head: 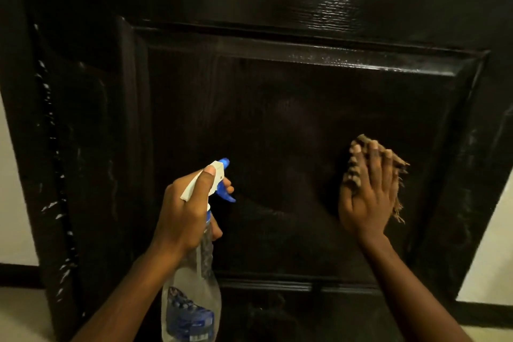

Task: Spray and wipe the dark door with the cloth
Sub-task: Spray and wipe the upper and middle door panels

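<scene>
Door: one glossy black wooden door (277, 119) fills most of the view. It has one framed rectangular panel in the middle, and a second panel starts below the bottom rail.
Marks on door: pale flecks run down its left edge, and light glints off the upper right.
Hands: two, both bare and both in front of the middle panel, well apart from each other.
Left hand: the left hand (186, 211) grasps the neck of the bottle. Its thumb lies along the top of the white head and one fingertip rests on the blue trigger (224, 194).
Spray bottle: one clear plastic spray bottle (191, 294) with a blue label is held tilted. Its blue nozzle (224, 162) points at the lower left of the panel, and I cannot tell whether it touches the door.
Right hand: the right hand (366, 197) is flat, with its fingers straight and close together, pressing the cloth against the right part of the panel.
Cloth: one brown cloth (352, 172) with frayed edges lies between the palm and the door, showing on both sides of the fingers.
Wall: two pale patches of wall (11, 189), one at each side of the door.
Skirting: one dark strip of skirting (16, 272) at the lower left.
Floor: pale floor (19, 311) at the bottom left corner.
</scene>
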